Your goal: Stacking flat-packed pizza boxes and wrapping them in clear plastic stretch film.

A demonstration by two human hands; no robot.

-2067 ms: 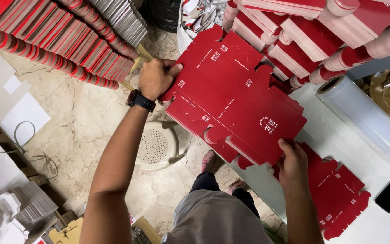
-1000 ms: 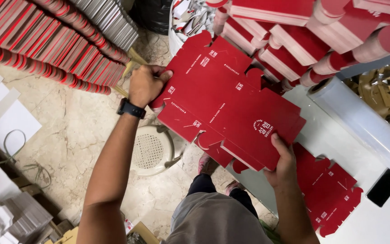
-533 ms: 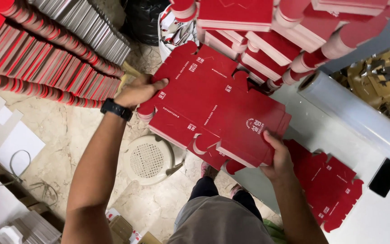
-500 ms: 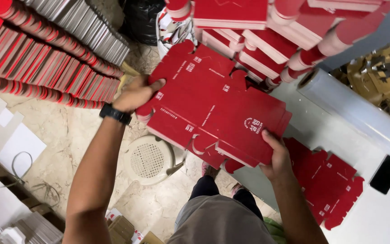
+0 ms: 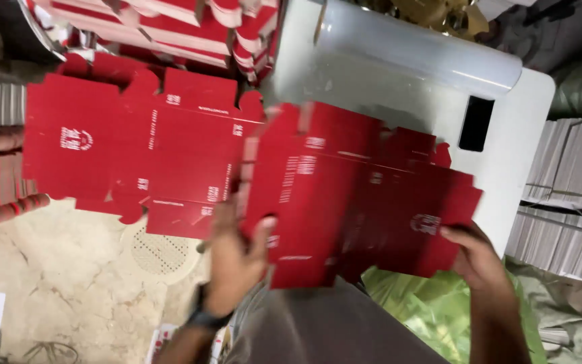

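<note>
Gripping a flat red die-cut carton blank (image 5: 345, 195) at both ends over the lap: left hand (image 5: 237, 263) pinching its near-left edge, thumb on top; right hand (image 5: 476, 253) clamped on its right corner. Beyond it, a white table (image 5: 533, 101) bearing a roll of clear film (image 5: 419, 50) and a black phone (image 5: 476, 123). Left, another red blank (image 5: 129, 155) lying flat above a white perforated stool (image 5: 159, 253).

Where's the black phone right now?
In the head view, the black phone lies upper right on the white table, just below the clear film roll and above the right hand.
</note>
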